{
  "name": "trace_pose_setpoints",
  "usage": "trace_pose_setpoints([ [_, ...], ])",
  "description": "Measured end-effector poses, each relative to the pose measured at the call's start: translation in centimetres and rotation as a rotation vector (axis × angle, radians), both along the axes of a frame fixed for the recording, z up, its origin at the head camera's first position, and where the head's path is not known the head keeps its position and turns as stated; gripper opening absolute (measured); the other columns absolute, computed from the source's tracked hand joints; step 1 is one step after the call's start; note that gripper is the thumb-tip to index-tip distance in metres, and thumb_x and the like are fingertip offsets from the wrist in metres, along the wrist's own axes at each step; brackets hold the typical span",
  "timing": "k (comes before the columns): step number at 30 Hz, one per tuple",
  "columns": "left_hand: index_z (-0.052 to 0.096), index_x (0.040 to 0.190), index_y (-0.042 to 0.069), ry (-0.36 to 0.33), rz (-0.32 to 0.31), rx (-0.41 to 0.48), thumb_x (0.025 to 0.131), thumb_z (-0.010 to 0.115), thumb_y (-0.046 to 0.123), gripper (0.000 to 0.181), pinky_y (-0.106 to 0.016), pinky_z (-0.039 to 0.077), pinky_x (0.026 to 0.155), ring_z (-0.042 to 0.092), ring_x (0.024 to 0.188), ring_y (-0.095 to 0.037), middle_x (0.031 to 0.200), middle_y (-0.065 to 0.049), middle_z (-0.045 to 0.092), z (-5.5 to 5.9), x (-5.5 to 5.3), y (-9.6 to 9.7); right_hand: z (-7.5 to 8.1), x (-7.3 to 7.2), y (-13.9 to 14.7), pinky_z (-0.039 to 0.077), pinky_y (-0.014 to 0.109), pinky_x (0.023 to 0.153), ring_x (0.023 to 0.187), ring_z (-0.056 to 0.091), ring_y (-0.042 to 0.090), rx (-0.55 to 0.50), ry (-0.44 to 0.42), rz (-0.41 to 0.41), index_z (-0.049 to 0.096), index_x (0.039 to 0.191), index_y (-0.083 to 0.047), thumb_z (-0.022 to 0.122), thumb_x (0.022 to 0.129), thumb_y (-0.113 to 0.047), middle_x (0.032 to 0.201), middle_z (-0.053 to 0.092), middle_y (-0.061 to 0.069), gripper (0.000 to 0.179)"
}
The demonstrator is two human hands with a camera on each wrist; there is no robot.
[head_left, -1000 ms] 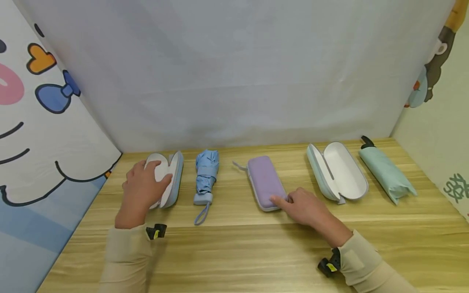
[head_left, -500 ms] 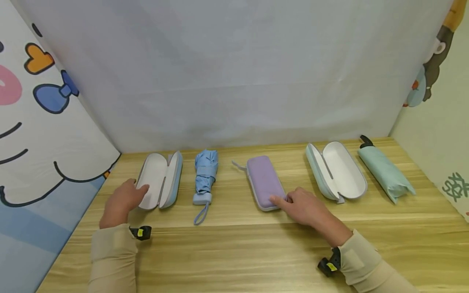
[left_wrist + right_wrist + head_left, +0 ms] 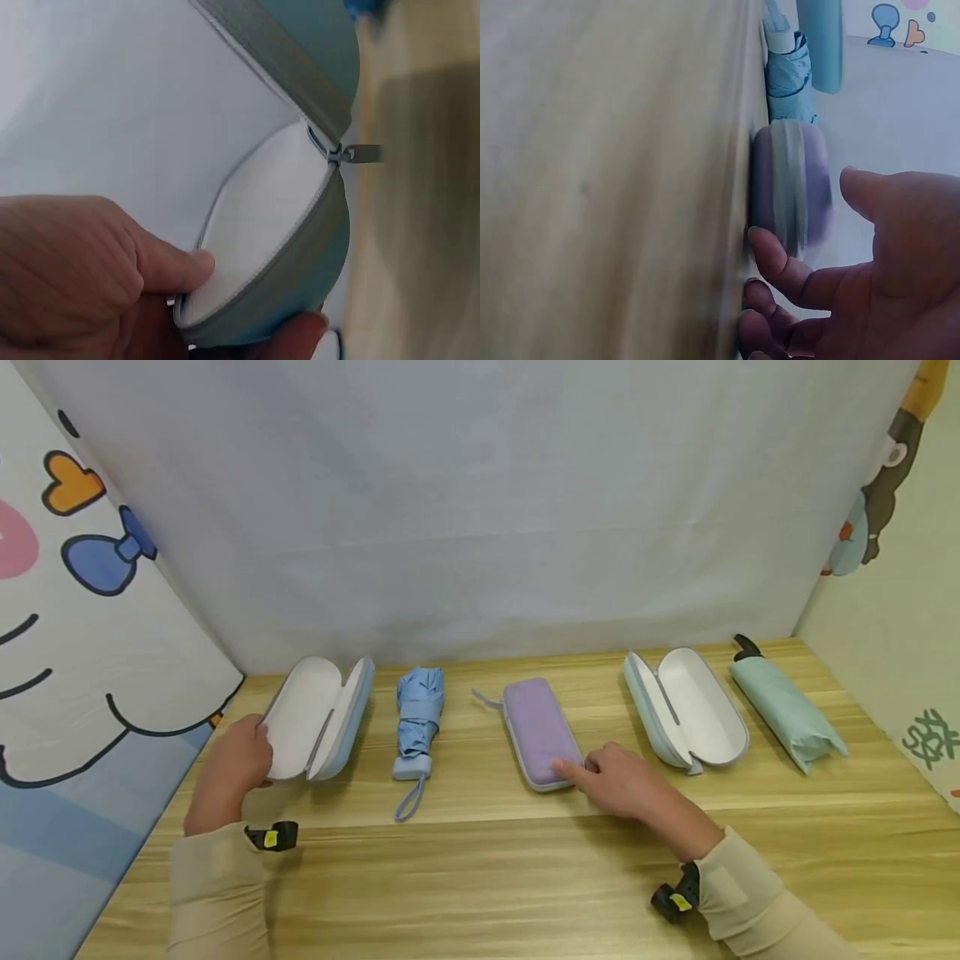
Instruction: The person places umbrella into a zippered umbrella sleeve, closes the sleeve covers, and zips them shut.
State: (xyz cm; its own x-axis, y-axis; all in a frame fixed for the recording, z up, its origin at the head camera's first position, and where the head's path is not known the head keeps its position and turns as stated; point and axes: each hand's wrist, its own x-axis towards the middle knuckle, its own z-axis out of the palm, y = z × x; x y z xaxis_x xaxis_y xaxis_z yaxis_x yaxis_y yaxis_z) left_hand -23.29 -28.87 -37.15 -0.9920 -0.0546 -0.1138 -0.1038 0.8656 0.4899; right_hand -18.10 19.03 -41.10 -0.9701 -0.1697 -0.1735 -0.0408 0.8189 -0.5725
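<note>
On the left, an unzipped light blue hard zip case [image 3: 303, 714] with a white lining lies spread open. My left hand [image 3: 232, 764] grips its left half at the near end, thumb inside and fingers beneath, as the left wrist view shows; the case is tilted up. A closed purple zip case [image 3: 542, 731] with a strap lies at the middle. My right hand [image 3: 626, 781] is at its near right corner; in the right wrist view the thumb stands apart from the case and the fingers are loosely bent beside it. A folded blue umbrella [image 3: 420, 714] lies between the cases.
Right of the purple case lies another open light blue zip case [image 3: 701, 706], white inside. Beyond it is a folded mint green umbrella [image 3: 787, 706] with a black handle. A pale curtain [image 3: 487, 510] closes off the back of the wooden table [image 3: 465, 885].
My left hand has moved from above the left zip case to its left edge, gripped it and raised it slightly. The right hand has stayed by the purple case.
</note>
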Motion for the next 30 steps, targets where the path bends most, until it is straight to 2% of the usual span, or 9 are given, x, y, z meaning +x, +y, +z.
trace_pose_setpoints([
  [3,0.038,0.143,-0.014,0.057,-0.069,0.079,0.113,0.024,0.016,0.044,-0.043,0.058,0.067,0.064,0.093,-0.043,0.124,-0.039,0.053,1.5,0.7,1.2,0.7,0.1,0.5,0.038,0.032,0.056,0.060,0.045,0.017,-0.054,-0.025,-0.002,0.054,0.074,-0.011,0.054,0.101,-0.061,0.068,0.050,0.002,0.057],
  [6,0.034,0.152,-0.008,0.054,-0.154,0.222,0.115,0.024,0.022,0.049,-0.040,0.058,0.069,0.062,0.097,-0.038,0.125,-0.033,0.054,3.2,1.5,3.1,1.8,0.2,1.1,0.041,0.034,0.061,0.069,0.049,0.020,-0.090,-0.025,0.008,0.057,0.091,-0.007,0.052,0.103,-0.059,0.079,0.054,0.005,0.054],
  [9,0.026,0.157,-0.008,0.046,-0.256,0.304,0.115,0.025,0.021,0.052,-0.039,0.057,0.071,0.061,0.100,-0.035,0.130,-0.031,0.053,4.5,2.4,5.1,3.1,0.4,1.8,0.040,0.035,0.065,0.073,0.049,0.021,-0.128,-0.023,0.021,0.055,0.102,-0.005,0.050,0.105,-0.057,0.085,0.053,0.006,0.053],
  [13,0.027,0.158,-0.007,0.054,-0.378,0.323,0.115,0.030,0.018,0.050,-0.041,0.055,0.078,0.061,0.102,-0.032,0.136,-0.029,0.052,5.6,3.5,7.3,4.4,0.7,2.8,0.038,0.036,0.066,0.073,0.045,0.021,-0.173,-0.024,0.027,0.053,0.106,-0.005,0.046,0.107,-0.056,0.084,0.047,0.006,0.051],
  [19,0.044,0.154,-0.001,0.100,-0.575,0.285,0.113,0.040,0.010,0.043,-0.042,0.051,0.087,0.061,0.105,-0.026,0.143,-0.021,0.055,5.4,4.1,10.1,5.1,0.7,4.1,0.039,0.038,0.069,0.075,0.043,0.022,-0.252,-0.004,0.046,0.051,0.107,-0.003,0.043,0.110,-0.050,0.088,0.047,0.008,0.048],
  [22,0.051,0.151,0.003,0.128,-0.696,0.252,0.111,0.044,0.006,0.041,-0.042,0.050,0.089,0.060,0.105,-0.023,0.139,-0.015,0.060,5.0,4.2,11.4,5.3,0.7,4.5,0.041,0.039,0.073,0.084,0.048,0.024,-0.249,0.001,0.048,0.052,0.111,-0.002,0.041,0.110,-0.050,0.101,0.054,0.013,0.049],
  [24,0.054,0.149,0.004,0.138,-0.766,0.238,0.110,0.046,0.006,0.040,-0.043,0.050,0.095,0.060,0.111,-0.022,0.139,-0.013,0.061,4.7,4.3,12.3,5.4,0.6,4.6,0.043,0.039,0.077,0.092,0.052,0.027,-0.233,0.001,0.037,0.053,0.116,-0.001,0.041,0.110,-0.052,0.111,0.057,0.015,0.052],
  [27,0.056,0.148,0.006,0.125,-0.846,0.219,0.110,0.047,0.008,0.039,-0.044,0.049,0.101,0.059,0.120,-0.021,0.141,-0.009,0.062,4.2,4.5,13.8,5.4,0.6,4.7,0.045,0.041,0.081,0.102,0.055,0.031,-0.230,-0.001,0.027,0.053,0.120,-0.001,0.041,0.110,-0.052,0.119,0.058,0.018,0.054],
  [30,0.057,0.148,0.010,0.101,-0.898,0.195,0.111,0.047,0.010,0.038,-0.043,0.048,0.103,0.059,0.125,-0.019,0.141,-0.005,0.062,3.7,4.6,15.3,5.5,0.6,4.8,0.046,0.041,0.081,0.105,0.055,0.034,-0.237,-0.002,0.029,0.053,0.120,0.000,0.041,0.110,-0.052,0.121,0.058,0.020,0.054],
])
